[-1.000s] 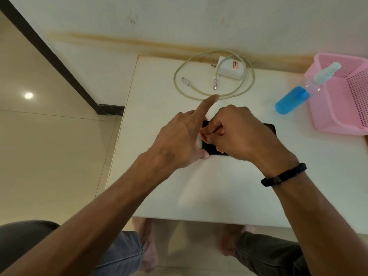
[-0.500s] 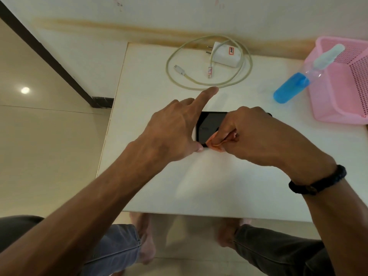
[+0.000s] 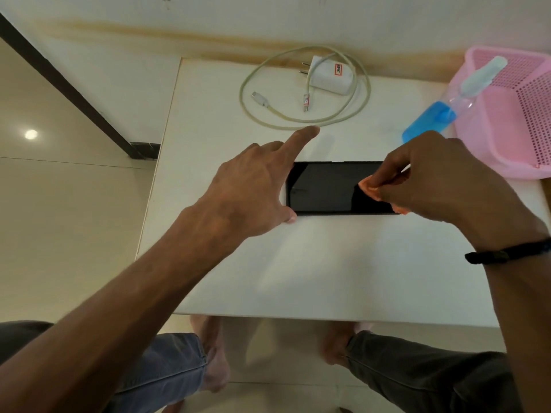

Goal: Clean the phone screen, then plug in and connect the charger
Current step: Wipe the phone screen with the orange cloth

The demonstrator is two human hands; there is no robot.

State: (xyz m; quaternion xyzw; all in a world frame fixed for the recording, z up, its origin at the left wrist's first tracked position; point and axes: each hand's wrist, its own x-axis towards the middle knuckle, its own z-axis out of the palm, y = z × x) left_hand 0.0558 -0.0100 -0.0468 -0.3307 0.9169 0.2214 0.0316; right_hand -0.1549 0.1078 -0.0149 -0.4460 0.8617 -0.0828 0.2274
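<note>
Your left hand [image 3: 250, 189] lay spread at the left end of the smartphone [image 3: 325, 187], thumb against its near edge and index finger stretched past its far edge, probably to brace it against sliding. Your right hand [image 3: 441, 186] pinched a small folded orange cloth [image 3: 369, 189] between thumb and fingertips, pressing it onto the right part of the dark screen, likely for wiping.

The phone lay flat, screen up, lengthwise across the middle of a white table [image 3: 298, 263]. Behind it, near the wall, sat a white charger adapter [image 3: 331, 76] inside its loosely coiled cable [image 3: 247, 102], not plugged in, well apart from the phone. At the right, a spray bottle of blue liquid [image 3: 429, 120] leaned against a pink plastic basket [image 3: 518, 114].

The table stood against a pale wall with a brownish stain; cream floor tiles lay to the left.
</note>
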